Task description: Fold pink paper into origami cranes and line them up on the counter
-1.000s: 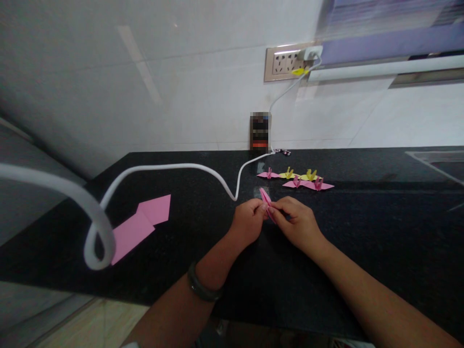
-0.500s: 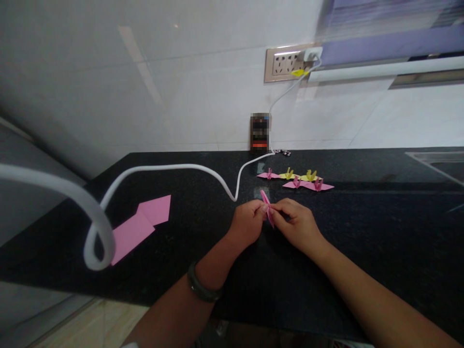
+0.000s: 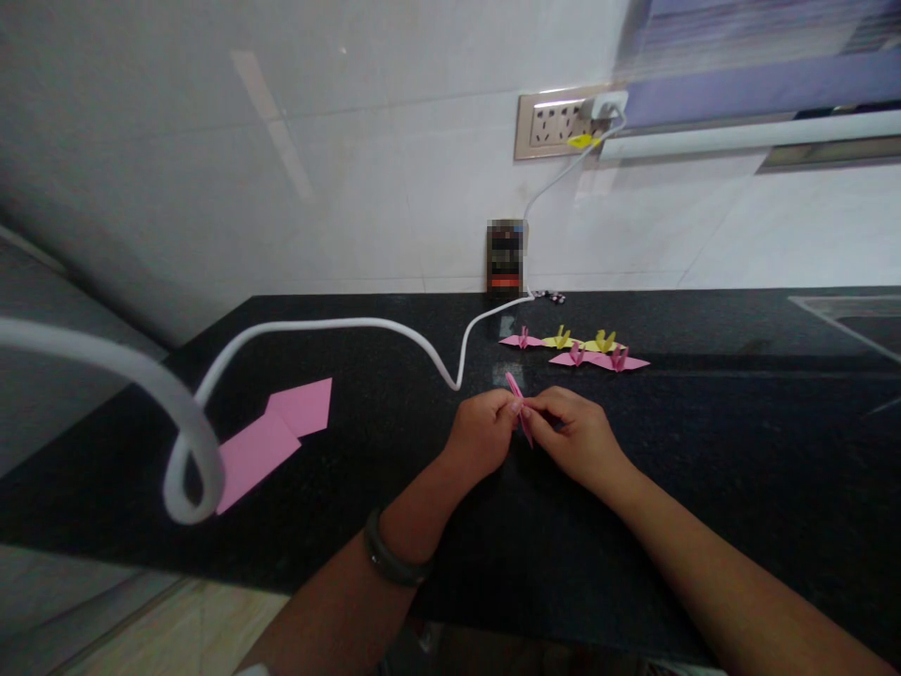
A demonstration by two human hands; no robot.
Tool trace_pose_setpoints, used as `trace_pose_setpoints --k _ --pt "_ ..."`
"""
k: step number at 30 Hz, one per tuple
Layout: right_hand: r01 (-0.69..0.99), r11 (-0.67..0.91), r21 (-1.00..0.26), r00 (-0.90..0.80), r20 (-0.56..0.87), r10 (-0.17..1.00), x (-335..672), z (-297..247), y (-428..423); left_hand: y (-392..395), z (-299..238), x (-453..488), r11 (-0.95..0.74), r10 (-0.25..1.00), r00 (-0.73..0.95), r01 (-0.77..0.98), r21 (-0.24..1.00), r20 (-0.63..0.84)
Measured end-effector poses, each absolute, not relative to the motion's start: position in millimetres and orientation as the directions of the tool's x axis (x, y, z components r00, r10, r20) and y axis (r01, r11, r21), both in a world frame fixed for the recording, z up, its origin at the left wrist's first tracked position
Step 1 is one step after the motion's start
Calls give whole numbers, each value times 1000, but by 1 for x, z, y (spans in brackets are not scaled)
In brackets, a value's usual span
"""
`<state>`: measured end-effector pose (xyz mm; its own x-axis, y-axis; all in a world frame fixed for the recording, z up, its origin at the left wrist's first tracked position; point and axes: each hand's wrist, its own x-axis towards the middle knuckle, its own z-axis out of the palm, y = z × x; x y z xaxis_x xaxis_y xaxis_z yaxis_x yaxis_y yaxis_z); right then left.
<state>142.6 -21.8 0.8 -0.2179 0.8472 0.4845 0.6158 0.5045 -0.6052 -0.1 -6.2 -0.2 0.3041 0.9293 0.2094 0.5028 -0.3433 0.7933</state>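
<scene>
Between my two hands is a narrow piece of folded pink origami paper, tilted, with its ends showing above and below the fingers. My left hand pinches it from the left side. From the right, my right hand grips it between thumb and fingers. The fingertips meet at its middle and hide the folds there. Just beyond my hands stand several small paper cranes, among them a pink crane and a yellow crane, lined up in two rows.
Pink paper sheets lie on the left of the black countertop. A thick white cable loops across the left side. A phone-like device leans on the wall below a socket panel. A metal-edged recess is at far right.
Both hands keep their pinch on the folded paper, which has shifted very slightly downward. The cranes and sheets stay in place.
</scene>
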Motion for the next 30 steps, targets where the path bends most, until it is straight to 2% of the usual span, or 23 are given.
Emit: trace_pose_setpoints --k 6,30 --pt "646 490 -586 -223 469 854 143 2 -22 -8 4 1 -336 933 305 560 757 189" --pt "682 442 -582 -186 446 875 141 1 -22 -5 -1 0 -383 916 334 576 722 220"
